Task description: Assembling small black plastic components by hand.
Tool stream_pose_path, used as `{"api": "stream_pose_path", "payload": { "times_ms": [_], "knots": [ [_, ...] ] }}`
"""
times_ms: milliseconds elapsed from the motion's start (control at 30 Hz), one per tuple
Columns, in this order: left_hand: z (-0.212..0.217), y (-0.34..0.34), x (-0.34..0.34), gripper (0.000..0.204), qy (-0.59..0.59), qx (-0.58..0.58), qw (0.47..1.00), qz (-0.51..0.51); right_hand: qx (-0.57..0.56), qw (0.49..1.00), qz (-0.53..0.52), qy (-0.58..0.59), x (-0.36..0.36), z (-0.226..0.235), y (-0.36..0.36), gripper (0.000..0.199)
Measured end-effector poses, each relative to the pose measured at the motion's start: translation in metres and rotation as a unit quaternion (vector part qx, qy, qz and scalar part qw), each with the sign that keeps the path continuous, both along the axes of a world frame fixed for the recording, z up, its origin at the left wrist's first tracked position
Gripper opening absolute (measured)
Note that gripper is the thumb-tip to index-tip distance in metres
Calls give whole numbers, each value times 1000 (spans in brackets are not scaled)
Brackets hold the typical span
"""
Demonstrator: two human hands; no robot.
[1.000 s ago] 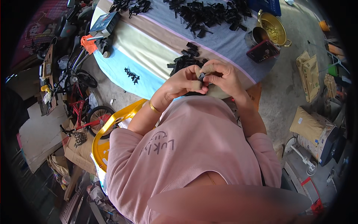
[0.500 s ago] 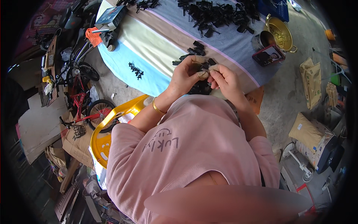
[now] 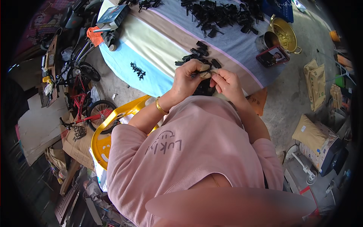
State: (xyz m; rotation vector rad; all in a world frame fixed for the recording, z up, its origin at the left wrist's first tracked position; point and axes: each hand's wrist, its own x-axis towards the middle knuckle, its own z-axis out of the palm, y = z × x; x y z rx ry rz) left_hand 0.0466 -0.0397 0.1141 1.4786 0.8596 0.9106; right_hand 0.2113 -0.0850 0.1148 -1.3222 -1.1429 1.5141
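My left hand [image 3: 188, 80] and my right hand [image 3: 226, 81] meet in front of my chest, fingertips together on a small black plastic part [image 3: 199, 73] held between them. Right below and behind my hands lies a small heap of black parts [image 3: 200, 56] at the near edge of the cloth-covered table [image 3: 159, 41]. A far larger pile of black parts [image 3: 219, 15] spreads across the table's far side. A gold bangle sits on my left wrist.
A small cluster of black parts [image 3: 138, 70] lies on the blue strip of cloth. A brass bowl [image 3: 285, 33], a metal tin [image 3: 264, 41] and a phone [image 3: 272, 56] stand at the table's right end. A yellow plastic chair [image 3: 109, 128], a red bicycle [image 3: 85, 109] and sacks [image 3: 315, 89] surround me.
My head has tilted, so the table and hands sit higher and farther right in view. Both hands stay together on the small black part, the fingers working it slightly.
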Motion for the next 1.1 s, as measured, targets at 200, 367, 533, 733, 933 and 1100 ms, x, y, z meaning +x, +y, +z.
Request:
{"api": "stream_pose_path", "payload": {
  "times_ms": [200, 367, 533, 733, 933, 1100],
  "knots": [
    [-12, 0, -1, 19, 110, 71, 991, -23, -60, 998, 6, 11, 2, -10, 2, 16],
    [-31, -2, 3, 21, 1, -134, 989, 67, -5, 999, 4, -40, 1, -23, 21, 15],
    [-51, 7, -10, 24, 35, -107, 989, 97, 96, 955, -37, -278, 27, -60, 82, 26],
    [-40, 4, -8, 41, 249, 88, 964, 17, 83, 840, -57, -533, 42, -117, 153, 31],
    [-38, 2, -9, 44, 286, 137, 947, -56, 55, 807, -32, -587, 47, -145, 160, 23],
    [-29, 10, -6, 47, 287, 122, 950, -23, 24, 834, -22, -551, 55, -135, 148, 21]
  ]
}}
